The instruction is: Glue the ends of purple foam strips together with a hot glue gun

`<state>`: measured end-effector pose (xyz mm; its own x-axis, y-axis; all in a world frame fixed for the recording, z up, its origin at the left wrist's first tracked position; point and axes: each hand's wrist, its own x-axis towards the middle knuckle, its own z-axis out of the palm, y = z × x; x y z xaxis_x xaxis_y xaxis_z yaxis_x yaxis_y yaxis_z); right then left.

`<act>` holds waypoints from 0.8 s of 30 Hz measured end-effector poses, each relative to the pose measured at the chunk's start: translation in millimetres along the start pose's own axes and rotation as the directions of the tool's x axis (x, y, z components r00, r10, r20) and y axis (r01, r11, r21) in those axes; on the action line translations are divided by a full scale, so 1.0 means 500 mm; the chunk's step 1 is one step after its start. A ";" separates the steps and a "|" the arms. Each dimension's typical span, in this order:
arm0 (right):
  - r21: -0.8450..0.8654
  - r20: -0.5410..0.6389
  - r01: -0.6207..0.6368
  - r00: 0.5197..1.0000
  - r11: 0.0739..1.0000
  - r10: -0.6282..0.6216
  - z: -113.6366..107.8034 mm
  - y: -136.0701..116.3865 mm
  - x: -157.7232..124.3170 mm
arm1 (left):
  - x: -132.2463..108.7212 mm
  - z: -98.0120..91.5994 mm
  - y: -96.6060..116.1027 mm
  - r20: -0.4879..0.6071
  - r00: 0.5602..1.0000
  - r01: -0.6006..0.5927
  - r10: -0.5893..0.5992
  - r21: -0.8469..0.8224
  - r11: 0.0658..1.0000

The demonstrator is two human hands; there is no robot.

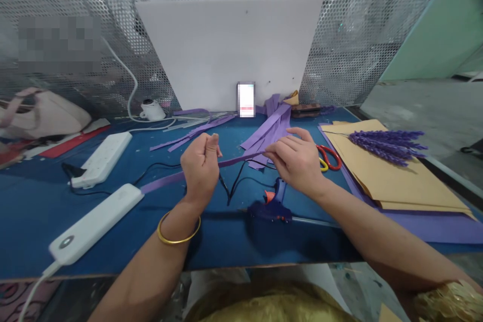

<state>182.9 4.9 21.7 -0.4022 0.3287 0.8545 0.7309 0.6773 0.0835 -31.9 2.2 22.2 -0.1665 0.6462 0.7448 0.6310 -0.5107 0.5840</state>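
A purple paper strip stretches between my two hands above the blue table. My left hand is closed around it, thumb up, and the strip's wider tail runs out leftward to a white power strip. Fingers of my right hand pinch the other end of the strip. Below and between the hands lies a dark blue glue gun with an orange trigger and a clear glue stick out its back. Several loose purple strips lie just beyond my right hand. Red and yellow scissors rest beside it, partly hidden.
Tan paper sheets with purple lavender-like stems lie at the right. Two white power strips and black cables occupy the left. A phone leans on a white board at the back. A pale bag sits far left.
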 end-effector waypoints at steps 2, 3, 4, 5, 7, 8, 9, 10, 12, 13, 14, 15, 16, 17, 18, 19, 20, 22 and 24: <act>-0.003 0.006 0.001 1.000 1.000 -0.001 0.000 0.002 0.000 | 0.001 0.000 -0.004 -0.014 1.000 0.006 -0.006 -0.003 1.000; -0.007 0.012 0.003 1.000 1.000 -0.003 0.001 0.002 0.000 | 0.000 0.001 -0.005 -0.019 1.000 -0.006 0.006 -0.001 1.000; -0.012 0.019 0.004 1.000 1.000 -0.004 0.001 0.002 -0.001 | 0.000 0.002 -0.005 -0.030 0.999 -0.030 0.030 0.002 1.000; -0.016 0.025 0.004 1.000 1.000 -0.004 0.002 0.002 -0.001 | -0.001 0.004 -0.004 -0.042 0.997 -0.062 0.062 0.004 0.998; -0.020 0.031 0.002 1.000 1.000 -0.002 0.003 0.001 -0.002 | -0.001 0.008 -0.001 -0.046 0.991 -0.124 0.123 -0.003 0.992; -0.020 0.033 0.002 0.999 1.000 -0.001 0.003 0.000 -0.003 | -0.002 0.010 0.001 -0.024 0.989 -0.146 0.145 -0.017 0.989; -0.020 0.036 0.004 0.999 1.000 -0.003 0.004 0.000 -0.003 | -0.003 0.012 0.003 0.018 0.986 -0.166 0.167 -0.030 0.986; -0.020 0.039 0.005 0.999 1.000 -0.005 0.004 0.000 -0.004 | -0.004 0.013 0.006 0.075 0.979 -0.188 0.190 -0.036 0.982; -0.020 0.051 0.007 0.999 1.000 -0.006 0.005 0.000 -0.005 | -0.009 0.016 0.010 0.194 0.950 -0.244 0.245 -0.033 0.969; -0.019 0.059 0.009 0.998 1.000 -0.008 0.005 -0.001 -0.006 | -0.012 0.017 0.012 0.245 0.931 -0.275 0.272 -0.024 0.961; -0.018 0.066 0.012 0.998 1.000 -0.011 0.006 -0.001 -0.007 | -0.015 0.018 0.014 0.283 0.913 -0.302 0.294 -0.013 0.953; -0.016 0.072 0.017 0.997 1.000 -0.016 0.006 -0.002 -0.008 | -0.017 0.019 0.016 0.305 0.901 -0.322 0.307 -0.003 0.947; -0.012 0.077 0.024 0.997 1.000 -0.023 0.006 -0.003 -0.008 | -0.018 0.019 0.018 0.316 0.896 -0.330 0.311 0.008 0.944; -0.007 0.079 0.030 0.996 1.000 -0.029 0.006 -0.005 -0.008 | -0.019 0.019 0.019 0.319 0.896 -0.332 0.310 0.016 0.943; 0.000 0.077 0.032 0.997 0.999 -0.032 0.006 -0.006 -0.008 | -0.019 0.019 0.020 0.316 0.897 -0.330 0.307 0.019 0.944; 0.007 0.074 0.029 0.997 1.000 -0.030 0.006 -0.007 -0.008 | -0.019 0.018 0.020 0.313 0.900 -0.323 0.303 0.015 0.946; 0.014 0.072 0.023 0.997 1.000 -0.024 0.005 -0.009 -0.008 | -0.019 0.018 0.020 0.310 0.903 -0.314 0.297 0.004 0.949; 0.031 0.073 0.012 0.997 0.999 -0.014 0.005 -0.011 -0.007 | -0.020 0.018 0.020 0.318 0.905 -0.289 0.282 -0.026 0.957; 0.051 0.079 0.012 0.997 0.999 -0.016 0.006 -0.013 -0.008 | -0.021 0.019 0.019 0.334 0.902 -0.273 0.272 -0.045 0.961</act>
<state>178.2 1.2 16.6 -0.4564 0.3689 0.8097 0.6970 0.7139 0.0676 -17.0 -4.4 16.9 0.2748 0.6337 0.7232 0.6180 -0.6926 0.3720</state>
